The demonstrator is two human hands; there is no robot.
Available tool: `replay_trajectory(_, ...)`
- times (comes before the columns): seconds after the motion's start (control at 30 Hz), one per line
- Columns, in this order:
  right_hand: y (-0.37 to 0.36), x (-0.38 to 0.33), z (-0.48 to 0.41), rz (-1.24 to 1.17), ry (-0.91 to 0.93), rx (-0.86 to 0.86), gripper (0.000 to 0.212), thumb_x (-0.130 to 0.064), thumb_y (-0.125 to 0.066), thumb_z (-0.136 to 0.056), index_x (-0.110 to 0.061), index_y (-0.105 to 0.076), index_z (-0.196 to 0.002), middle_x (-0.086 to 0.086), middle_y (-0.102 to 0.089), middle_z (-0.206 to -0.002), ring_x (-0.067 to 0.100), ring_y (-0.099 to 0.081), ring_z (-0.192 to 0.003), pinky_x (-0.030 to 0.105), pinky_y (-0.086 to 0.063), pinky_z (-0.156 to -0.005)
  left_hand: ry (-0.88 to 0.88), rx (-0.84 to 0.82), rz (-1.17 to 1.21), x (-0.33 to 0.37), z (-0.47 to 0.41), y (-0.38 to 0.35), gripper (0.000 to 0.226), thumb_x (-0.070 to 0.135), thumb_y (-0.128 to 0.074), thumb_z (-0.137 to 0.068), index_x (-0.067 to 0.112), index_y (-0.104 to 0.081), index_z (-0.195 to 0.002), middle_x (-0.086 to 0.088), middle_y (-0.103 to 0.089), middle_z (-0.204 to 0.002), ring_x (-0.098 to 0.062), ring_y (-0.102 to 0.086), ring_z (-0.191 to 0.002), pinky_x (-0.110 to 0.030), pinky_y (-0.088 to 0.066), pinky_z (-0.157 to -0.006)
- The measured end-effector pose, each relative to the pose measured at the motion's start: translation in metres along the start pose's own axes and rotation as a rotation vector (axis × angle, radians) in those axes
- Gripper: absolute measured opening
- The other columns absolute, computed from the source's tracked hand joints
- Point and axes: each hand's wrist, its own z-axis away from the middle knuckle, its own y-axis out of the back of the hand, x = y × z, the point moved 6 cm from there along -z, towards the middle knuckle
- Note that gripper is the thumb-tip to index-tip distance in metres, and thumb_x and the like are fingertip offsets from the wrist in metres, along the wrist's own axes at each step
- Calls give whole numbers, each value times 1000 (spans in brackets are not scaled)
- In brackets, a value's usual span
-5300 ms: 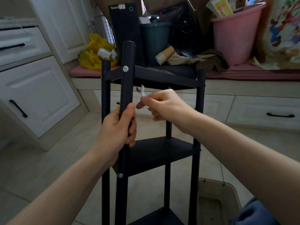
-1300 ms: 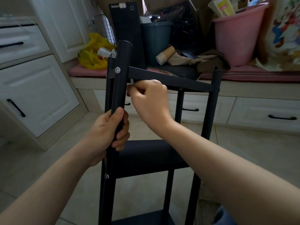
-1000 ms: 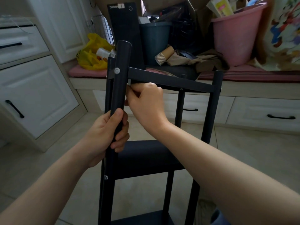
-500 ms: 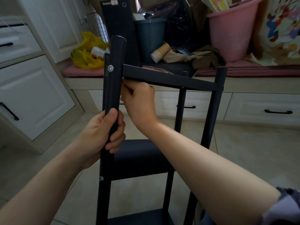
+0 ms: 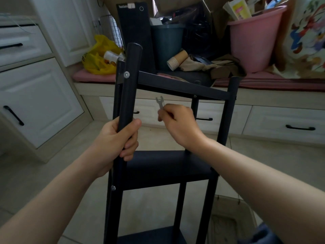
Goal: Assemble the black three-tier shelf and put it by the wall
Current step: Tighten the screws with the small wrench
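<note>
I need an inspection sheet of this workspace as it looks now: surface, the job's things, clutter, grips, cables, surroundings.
Surface: tiled floor, beige, under the shelf.
Job's things: black shelf upright, three tiers in place; silver bolt head in the nearest post; small wrench.
Clutter: yellow bag, paper cups, dark bin and pink bucket on the cushioned bench behind.
Grips: left hand grips the nearest post; right hand pinches the wrench below the top tier, not touching it.
Cables: a thin wire, it seems, atop the white cabinets at left.
Surroundings: white cabinets at left; drawers with black handles under the bench.
</note>
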Motion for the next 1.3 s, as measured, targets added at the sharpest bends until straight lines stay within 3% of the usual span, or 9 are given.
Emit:
replay_trajectory(0.17,24,24,10,123,-57,-34,24,-21,-52,-102,-11,-69,-88,-4,-57,-61,5,-43,-44,20,-37,-44,-6,14,-4,1,0,4,40,39,-67,-91,24,-49,-59,0,-34,-50,-10,-31,-36,-21,-33,-37)
replay_trajectory(0.3,44,37,17,187,-78,7,20,-20,-54,-100,-14,-71,-93,1,-66,-86,16,-61,-68,25,-50,-61,-8,64,-20,0,-1,11,33,33,-68,-85,19,-47,-62,-2,-34,-50,-11,-31,-35,-21,-33,-37)
replay_trajectory(0.43,58,55,20,348,-167,22,22,-24,-55,-99,-15,-73,-94,0,-52,-99,13,-52,-83,15,-36,-66,0,130,-23,-3,-2,18,30,29,-72,-79,20,-50,-60,0,-36,-47,-11,-31,-33,-20,-31,-35)
replay_trajectory(0.67,82,69,23,349,-293,118,27,-25,-52,-99,-17,-76,-92,9,-57,-112,17,-40,-100,30,-31,-83,0,167,-31,-6,-4,20,39,15,-68,-91,25,-52,-56,1,-36,-46,-11,-31,-32,-20,-30,-34)
replay_trajectory(0.8,94,80,23,230,-358,154,25,-23,-55,-98,-20,-75,-85,9,-59,-117,21,-46,-111,32,-37,-91,9,185,-42,-7,-3,24,35,10,-64,-95,18,-50,-64,1,-35,-46,-11,-31,-32,-19,-30,-34)
replay_trajectory(0.9,99,82,22,-22,-372,156,23,-20,-59,-96,-18,-76,-81,3,-69,-108,19,-58,-110,34,-44,-97,3,176,-70,-6,-2,26,30,9,-63,-96,13,-46,-71,1,-34,-45,-11,-30,-32,-19,-30,-34)
replay_trajectory(1.03,98,88,21,-290,-465,106,21,-21,-59,-97,-13,-75,-86,1,-73,-104,19,-63,-109,42,-51,-90,-25,192,-78,-7,-3,30,29,14,-66,-95,14,-47,-72,3,-35,-45,-11,-31,-32,-20,-31,-34)
replay_trajectory(1.13,95,90,22,-342,-473,125,20,-20,-58,-97,-12,-75,-89,-1,-75,-99,22,-67,-106,42,-54,-86,-75,240,-116,-9,-5,38,28,19,-67,-96,15,-50,-73,3,-38,-45,-11,-34,-32,-22,-34,-34)
replay_trajectory(1.3,90,84,22,-367,-467,166,20,-20,-61,-95,-12,-77,-86,5,-73,-105,27,-65,-105,53,-52,-96,-144,322,-241,-10,-7,57,25,24,-67,-96,20,-57,-73,2,-44,-47,-14,-40,-34,-25,-41,-37)
